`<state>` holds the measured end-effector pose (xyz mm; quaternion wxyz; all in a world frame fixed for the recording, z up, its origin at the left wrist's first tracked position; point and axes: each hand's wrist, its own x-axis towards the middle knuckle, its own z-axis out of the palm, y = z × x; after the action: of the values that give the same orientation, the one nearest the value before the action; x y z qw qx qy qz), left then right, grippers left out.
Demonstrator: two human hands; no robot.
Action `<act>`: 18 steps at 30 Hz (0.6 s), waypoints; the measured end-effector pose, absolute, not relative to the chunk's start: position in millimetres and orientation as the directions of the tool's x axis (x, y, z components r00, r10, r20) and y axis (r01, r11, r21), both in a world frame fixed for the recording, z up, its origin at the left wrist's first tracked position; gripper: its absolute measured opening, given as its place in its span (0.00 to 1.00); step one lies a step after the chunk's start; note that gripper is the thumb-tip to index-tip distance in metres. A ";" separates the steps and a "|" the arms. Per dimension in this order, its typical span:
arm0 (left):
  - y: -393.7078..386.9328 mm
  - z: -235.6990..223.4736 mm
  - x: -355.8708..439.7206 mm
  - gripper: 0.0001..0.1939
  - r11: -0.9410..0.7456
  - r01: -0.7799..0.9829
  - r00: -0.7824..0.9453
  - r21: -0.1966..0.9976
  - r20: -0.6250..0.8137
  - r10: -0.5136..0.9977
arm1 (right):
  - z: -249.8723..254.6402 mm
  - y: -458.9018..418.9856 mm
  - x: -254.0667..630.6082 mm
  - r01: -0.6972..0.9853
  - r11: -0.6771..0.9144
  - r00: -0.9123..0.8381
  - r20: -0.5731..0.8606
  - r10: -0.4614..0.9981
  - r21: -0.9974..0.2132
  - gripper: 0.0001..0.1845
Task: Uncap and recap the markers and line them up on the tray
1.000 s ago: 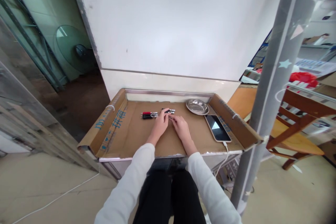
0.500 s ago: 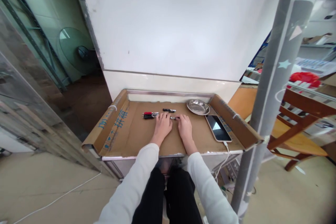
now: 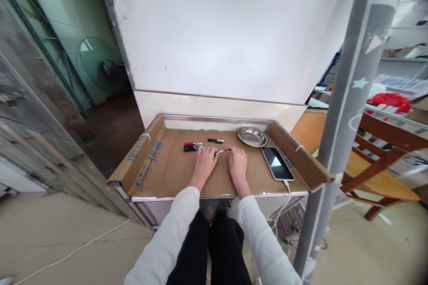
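A pen [image 3: 219,152] with a pale barrel lies slanted between my two hands, just over the cardboard. My left hand [image 3: 205,162] is closed on its left end. At the other end, the fingertips of my right hand [image 3: 237,163] pinch a thin dark part; whether this is joined to the barrel is too small to tell. Left of my left hand, several red and black pens [image 3: 192,146] lie side by side in a row. A single black pen [image 3: 216,140] rests beyond my hands.
Brown cardboard [image 3: 174,173] with raised sides lines the table. A round metal dish [image 3: 252,136] sits at the back right. Nearer lies a phone [image 3: 277,163] with a white cable [image 3: 283,207] hanging over the front edge. A grey pole [image 3: 344,111] and a wooden chair [image 3: 384,160] stand right.
My hands have drawn slightly apart, and more of the pen shows between them. Its left end has tilted down toward me. The row of pens and the single pen stay put.
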<state>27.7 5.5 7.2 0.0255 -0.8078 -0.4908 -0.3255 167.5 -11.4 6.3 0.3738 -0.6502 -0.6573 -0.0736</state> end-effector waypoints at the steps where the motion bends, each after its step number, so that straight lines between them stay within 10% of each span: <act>1: 5.6 7.4 27.7 0.06 -0.515 0.809 0.303 0.282 0.551 0.777 | 6.2 -11.2 167.3 0.911 0.146 0.119 0.585 0.803 -0.387 0.14; 12: 3.8 13.3 20.5 0.09 -0.488 0.820 0.274 0.299 0.543 0.793 | 6.2 -7.2 162.5 0.792 0.390 -0.060 0.576 0.816 -0.470 0.15; 18: -3.4 18.6 15.9 0.09 -0.407 0.819 0.121 0.404 0.572 0.811 | 8.8 -8.1 157.6 0.694 0.535 -0.243 0.543 0.804 -0.481 0.34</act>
<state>15.9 -3.4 18.6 0.0053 -0.7486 -0.5445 -0.3783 157.6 -8.1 8.8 0.3885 -0.4769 -0.7853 0.0705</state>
